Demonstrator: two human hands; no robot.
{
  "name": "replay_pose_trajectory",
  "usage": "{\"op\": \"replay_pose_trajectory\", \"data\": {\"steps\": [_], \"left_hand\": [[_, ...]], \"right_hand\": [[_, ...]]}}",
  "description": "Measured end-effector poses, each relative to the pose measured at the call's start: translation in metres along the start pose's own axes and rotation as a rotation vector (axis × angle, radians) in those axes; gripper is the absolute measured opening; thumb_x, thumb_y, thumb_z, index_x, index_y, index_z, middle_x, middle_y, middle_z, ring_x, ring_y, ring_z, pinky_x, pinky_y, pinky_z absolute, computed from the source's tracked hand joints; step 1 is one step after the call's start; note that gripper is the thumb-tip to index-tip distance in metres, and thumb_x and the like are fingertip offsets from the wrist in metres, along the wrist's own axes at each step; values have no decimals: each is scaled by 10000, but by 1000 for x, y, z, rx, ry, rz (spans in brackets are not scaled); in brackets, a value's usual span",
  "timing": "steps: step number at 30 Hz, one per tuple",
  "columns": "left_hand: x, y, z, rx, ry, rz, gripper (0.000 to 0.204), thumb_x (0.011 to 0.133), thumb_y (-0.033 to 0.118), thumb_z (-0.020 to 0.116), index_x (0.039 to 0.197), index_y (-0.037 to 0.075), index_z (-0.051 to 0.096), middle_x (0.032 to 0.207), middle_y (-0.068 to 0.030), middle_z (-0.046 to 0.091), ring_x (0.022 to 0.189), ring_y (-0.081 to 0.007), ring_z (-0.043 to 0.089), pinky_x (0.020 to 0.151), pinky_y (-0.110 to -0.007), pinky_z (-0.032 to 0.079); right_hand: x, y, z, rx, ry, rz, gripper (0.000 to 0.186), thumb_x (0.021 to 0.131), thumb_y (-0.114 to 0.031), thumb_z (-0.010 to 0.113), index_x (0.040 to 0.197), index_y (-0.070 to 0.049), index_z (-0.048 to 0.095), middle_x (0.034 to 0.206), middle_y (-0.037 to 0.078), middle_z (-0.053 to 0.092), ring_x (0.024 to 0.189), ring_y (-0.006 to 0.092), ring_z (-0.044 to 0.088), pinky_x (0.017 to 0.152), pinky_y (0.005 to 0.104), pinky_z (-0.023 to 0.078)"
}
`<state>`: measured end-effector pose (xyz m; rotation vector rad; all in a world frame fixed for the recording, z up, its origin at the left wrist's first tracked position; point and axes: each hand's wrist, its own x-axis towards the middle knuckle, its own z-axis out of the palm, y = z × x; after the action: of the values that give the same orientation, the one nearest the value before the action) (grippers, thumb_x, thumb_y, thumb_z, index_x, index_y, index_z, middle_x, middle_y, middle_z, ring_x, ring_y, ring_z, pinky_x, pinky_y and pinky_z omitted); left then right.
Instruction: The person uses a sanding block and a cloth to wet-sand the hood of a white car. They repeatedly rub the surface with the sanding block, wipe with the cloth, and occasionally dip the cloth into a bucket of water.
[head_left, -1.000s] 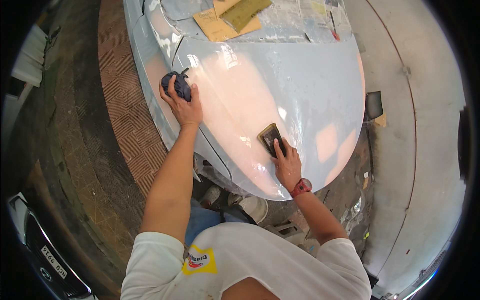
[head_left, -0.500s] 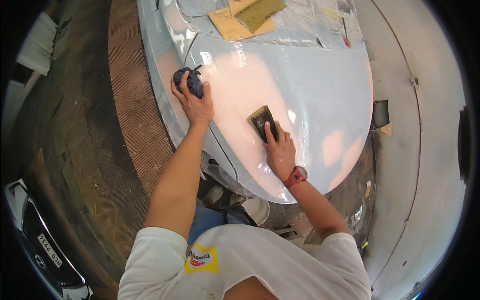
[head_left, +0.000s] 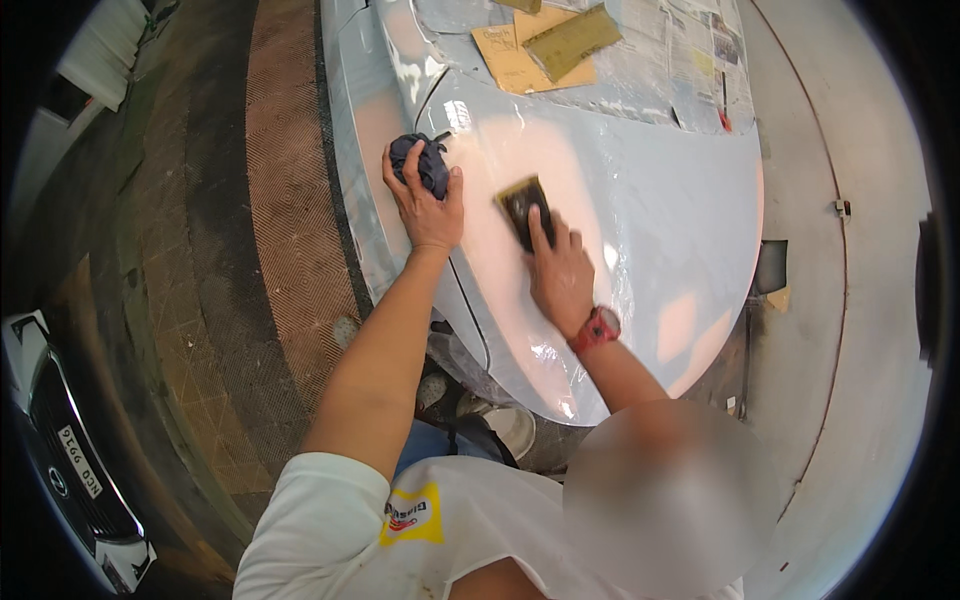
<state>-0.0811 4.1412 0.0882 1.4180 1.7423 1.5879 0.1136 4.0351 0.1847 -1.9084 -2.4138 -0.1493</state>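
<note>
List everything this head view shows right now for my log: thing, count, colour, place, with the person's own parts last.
Dark cloth: one, dark blue-grey, under left hand
Block: one, dark with olive edge, under right hand
Vehicle panel: one, pale grey with pinkish patches, centre
Olive sheet: at least one, olive, top
Tan paper: count unclear, tan, beneath olive sheet
Newspaper: several sheets, greyish, top right of centre
Bucket: one, whitish, below panel
Patterned strip: one, brown, left floor
Parked vehicle: one, white and black, lower left
Wall: one, pale, right
Watch: one, red, right wrist
Shirt: one, white, bottom
Left hand: one, bare, on cloth
Right hand: one, bare, on block
</note>
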Motion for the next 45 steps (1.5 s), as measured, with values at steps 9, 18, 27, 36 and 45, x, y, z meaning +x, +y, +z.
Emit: {"op": "replay_pose_trajectory", "data": {"steps": [9,18,27,36,45], "left_hand": [[0,-5,-6,-34,13,-15,733,1002,333,790,1634,230,432,1730,-283,228,1544,-591,371,1246,-665,405],[0,4,2,-43,5,22,736,996,310,794,1630,211,433,1727,-288,232,1542,-583,379,1231,-657,425],[-2,-3,-4,5,-13,-2,753,1002,326,783,1647,221,408,1738,-279,208,1557,-575,369,1230,-654,443],[-3,4,-2,-34,-45,-61,750,1000,314,783,1647,238,411,1746,-279,182,1553,-586,364,1232,-663,444],[-3,2,-1,-5,-41,-38,749,1009,327,769,1652,231,396,1744,-274,182,1565,-575,352,1230,-672,444]], "right_hand": [[64,-8,3,21,12,4,805,958,-211,813,1681,-114,474,1529,206,584,1205,397,652,892,491,627],[137,-6,-8,25,45,82,738,969,-199,789,1643,-86,509,1451,210,610,1213,410,650,907,495,618],[-39,19,1,92,-106,-13,931,901,-150,849,1733,-140,433,1690,264,474,1226,459,633,980,536,600],[112,33,-1,9,85,93,788,954,-187,816,1668,-115,490,1549,196,593,1237,433,649,940,510,633],[-29,58,2,-30,-43,-6,877,905,-138,817,1710,-127,467,1605,231,571,1167,445,662,932,528,623]]}}
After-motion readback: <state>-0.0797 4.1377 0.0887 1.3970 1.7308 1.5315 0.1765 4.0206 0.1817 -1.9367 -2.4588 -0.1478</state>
